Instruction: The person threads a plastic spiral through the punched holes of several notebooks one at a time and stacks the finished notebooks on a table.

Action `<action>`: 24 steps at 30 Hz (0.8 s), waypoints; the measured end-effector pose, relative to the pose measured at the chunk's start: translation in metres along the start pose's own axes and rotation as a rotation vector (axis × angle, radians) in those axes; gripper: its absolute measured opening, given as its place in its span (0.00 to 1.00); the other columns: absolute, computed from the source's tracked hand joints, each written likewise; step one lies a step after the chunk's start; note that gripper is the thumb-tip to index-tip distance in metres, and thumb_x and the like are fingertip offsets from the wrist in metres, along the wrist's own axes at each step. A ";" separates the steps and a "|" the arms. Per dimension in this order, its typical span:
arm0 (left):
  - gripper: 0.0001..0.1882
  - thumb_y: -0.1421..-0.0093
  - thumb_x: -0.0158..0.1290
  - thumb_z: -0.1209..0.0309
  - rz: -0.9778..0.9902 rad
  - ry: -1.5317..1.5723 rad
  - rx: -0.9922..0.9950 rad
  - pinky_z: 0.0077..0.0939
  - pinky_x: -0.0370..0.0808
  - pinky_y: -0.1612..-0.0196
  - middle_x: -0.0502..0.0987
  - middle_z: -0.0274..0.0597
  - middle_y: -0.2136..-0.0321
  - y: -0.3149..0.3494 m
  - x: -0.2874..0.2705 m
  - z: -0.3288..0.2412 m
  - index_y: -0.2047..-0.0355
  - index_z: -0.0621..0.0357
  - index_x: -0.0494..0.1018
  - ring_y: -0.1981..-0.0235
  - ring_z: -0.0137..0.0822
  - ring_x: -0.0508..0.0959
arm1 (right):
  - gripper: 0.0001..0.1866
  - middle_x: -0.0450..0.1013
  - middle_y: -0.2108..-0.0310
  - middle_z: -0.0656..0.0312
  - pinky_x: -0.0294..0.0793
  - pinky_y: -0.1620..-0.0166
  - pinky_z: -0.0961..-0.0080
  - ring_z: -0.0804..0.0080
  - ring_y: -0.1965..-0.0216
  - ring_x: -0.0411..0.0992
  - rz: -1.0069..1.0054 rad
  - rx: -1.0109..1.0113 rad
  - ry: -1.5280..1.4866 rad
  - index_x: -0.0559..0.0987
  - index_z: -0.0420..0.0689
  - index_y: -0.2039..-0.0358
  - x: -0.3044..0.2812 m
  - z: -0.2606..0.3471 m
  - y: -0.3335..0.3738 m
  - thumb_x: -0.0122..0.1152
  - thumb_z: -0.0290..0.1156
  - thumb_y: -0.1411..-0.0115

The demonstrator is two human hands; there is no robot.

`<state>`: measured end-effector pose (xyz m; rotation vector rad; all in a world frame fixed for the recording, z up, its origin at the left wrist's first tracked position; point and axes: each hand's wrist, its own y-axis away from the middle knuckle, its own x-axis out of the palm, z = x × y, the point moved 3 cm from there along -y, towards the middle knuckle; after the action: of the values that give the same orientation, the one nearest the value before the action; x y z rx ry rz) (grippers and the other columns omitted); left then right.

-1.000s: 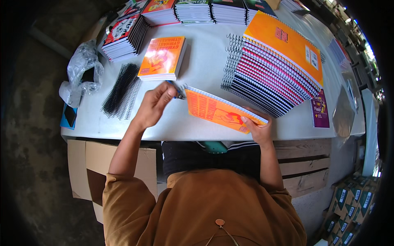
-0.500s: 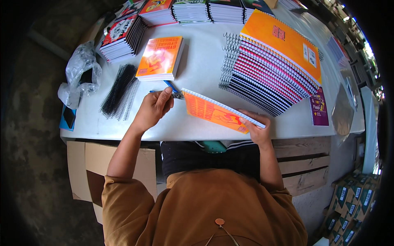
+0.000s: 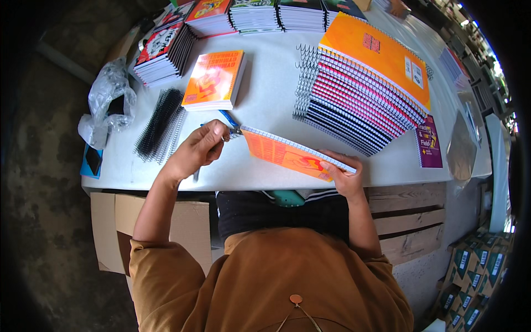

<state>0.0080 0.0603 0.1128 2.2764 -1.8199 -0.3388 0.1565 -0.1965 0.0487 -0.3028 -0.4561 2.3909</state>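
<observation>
Left fingers (image 3: pixel 212 145) curl around blue-handled pliers (image 3: pixel 229 119) beside the orange notebook (image 3: pixel 285 154); right fingers (image 3: pixel 335 170) pinch its opposite end.

The view comes from the left camera of 2 wide fisheyes worn side by side on the person's head, facing steeply down and a little forward. It is upright, so its left is the wearer's left. The brown top (image 3: pixel 271 271) looms large across the lower middle, close under the lens; beyond it the left hand (image 3: pixel 198 148) and right hand (image 3: pixel 345 174) sit mid-frame, and the tabletop (image 3: pixel 271 77) spreads past them to the book stacks (image 3: pixel 254 19) at the upper edge. The lens bends the tabletop's near edge and takes in floor (image 3: pixel 44 138) at left and cartons (image 3: pixel 475 276) at lower right.
</observation>
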 end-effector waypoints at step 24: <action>0.21 0.38 0.42 0.52 0.067 0.407 -0.400 0.13 0.54 0.91 0.60 0.26 0.92 -0.003 -0.007 0.014 0.78 0.56 0.68 0.96 0.18 0.54 | 0.16 0.74 0.61 0.46 0.73 0.54 0.70 0.58 0.59 0.74 0.134 -0.187 0.021 0.77 0.35 0.62 0.000 0.000 0.002 0.57 0.14 0.54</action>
<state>0.0045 0.0678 0.0991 1.8451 -1.4655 -0.1883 0.1554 -0.1985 0.0478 -0.4540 -0.6703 2.4759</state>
